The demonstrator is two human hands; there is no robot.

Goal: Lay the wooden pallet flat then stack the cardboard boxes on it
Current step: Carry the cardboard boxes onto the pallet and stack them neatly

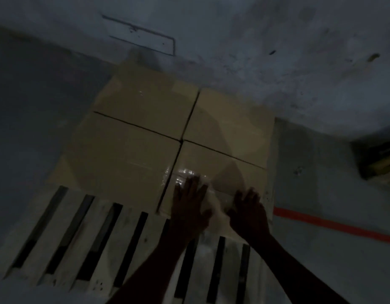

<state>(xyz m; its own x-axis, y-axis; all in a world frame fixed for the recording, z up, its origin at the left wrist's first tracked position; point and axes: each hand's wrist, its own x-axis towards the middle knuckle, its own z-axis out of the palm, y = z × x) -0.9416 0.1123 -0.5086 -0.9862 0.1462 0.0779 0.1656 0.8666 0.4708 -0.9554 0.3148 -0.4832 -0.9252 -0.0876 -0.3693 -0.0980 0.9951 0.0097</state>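
With the wooden pallet (64, 233) lying flat on the floor, four cardboard boxes (128, 154) sit tight in a two-by-two block at its far end. The left hand (189, 207) and right hand (248, 213) press flat, fingers spread, gripping nothing, on the near-right box (222, 170), likely squaring it against its neighbours. Near slats lie bare for more.

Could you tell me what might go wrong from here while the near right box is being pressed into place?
Both the left hand and the right hand rest flat on the near right box, so a hard shove could slide it into its neighbours. The near left box seems to overhang the pallet at its left edge and might tip. The dim light makes gaps hard to judge.
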